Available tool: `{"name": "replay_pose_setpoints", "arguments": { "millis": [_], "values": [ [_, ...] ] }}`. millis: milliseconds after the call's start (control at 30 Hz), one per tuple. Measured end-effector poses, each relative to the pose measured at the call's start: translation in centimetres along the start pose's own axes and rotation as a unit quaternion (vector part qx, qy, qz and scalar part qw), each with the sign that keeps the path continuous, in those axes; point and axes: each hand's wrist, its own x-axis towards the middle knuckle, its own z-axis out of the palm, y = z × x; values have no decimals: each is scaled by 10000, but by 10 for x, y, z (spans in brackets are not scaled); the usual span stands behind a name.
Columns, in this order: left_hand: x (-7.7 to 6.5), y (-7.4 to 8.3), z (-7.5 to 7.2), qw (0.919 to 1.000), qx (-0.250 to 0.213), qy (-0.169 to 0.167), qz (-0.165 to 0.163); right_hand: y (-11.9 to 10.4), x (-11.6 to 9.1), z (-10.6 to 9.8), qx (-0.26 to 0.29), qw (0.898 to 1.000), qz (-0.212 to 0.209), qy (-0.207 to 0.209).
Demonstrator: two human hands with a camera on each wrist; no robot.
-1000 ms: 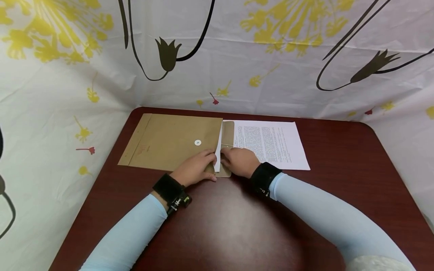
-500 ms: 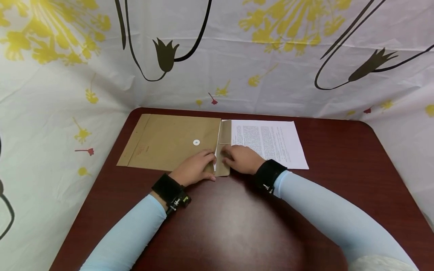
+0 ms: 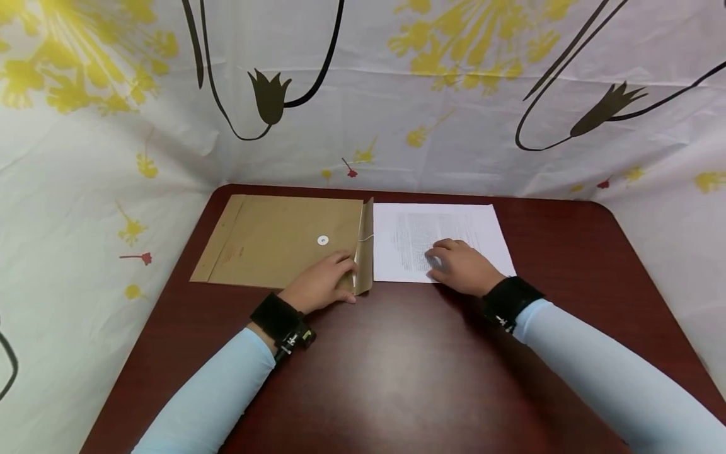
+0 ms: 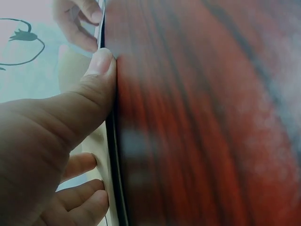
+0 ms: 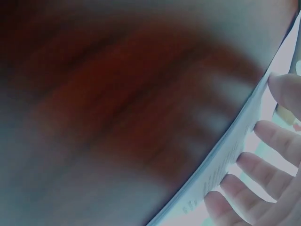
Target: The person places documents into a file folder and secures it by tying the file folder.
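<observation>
A brown paper document envelope [image 3: 283, 233] with a white round button [image 3: 322, 240] lies flat at the back left of the table. Its flap [image 3: 367, 252] stands partly raised at the right end, with a string on it and a sliver of white paper showing at the opening. My left hand [image 3: 322, 284] rests on the envelope's near right corner, thumb along the near edge; in the left wrist view, the thumb and fingers spread over that edge. To the right lies a stack of printed paper [image 3: 397, 243]. My right hand [image 3: 466, 268] is over its near edge, fingers spread and slightly bent.
Both items lie on a dark red-brown wooden table [image 3: 363, 372] with rounded back corners. A white cloth [image 3: 363, 107] printed with flowers hangs behind and at the sides. Each wrist wears a black strap [image 3: 278, 317] with a small camera.
My right hand has let go of the envelope flap and moved right over the printed papers. The flap now stands up more. The left hand stays at the envelope's corner.
</observation>
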Motion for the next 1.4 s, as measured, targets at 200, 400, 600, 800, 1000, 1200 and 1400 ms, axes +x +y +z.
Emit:
{"name": "replay_pose_setpoints", "arguments": {
  "millis": [200, 400, 600, 800, 1000, 1200, 1400],
  "values": [
    [-2, -1, 0, 10000, -14, 17, -23, 9, -19, -3, -108, 9999, 64, 25],
    [-1, -3, 1, 10000, -17, 63, 43, 24, -24, -16, 157, 9994, 300, 31],
    [1, -4, 3, 10000, -46, 56, -12, 72, -6, -31, 677, 9888, 1321, 159],
    [0, -4, 3, 10000, -41, 41, -46, 108, 2, -32, 261, 9838, 1769, -78],
    [2, -4, 1, 9999, -103, 51, 7, 116, 4, -35, 100, 9810, 1855, -564],
    [3, -2, -2, 10000, -73, 22, 0, 111, 6, -44, 0, 9777, 1960, -760],
    [1, -2, 0, 10000, -45, 52, 30, 107, 9, -41, -80, 9791, 1826, -893]
  ]
}}
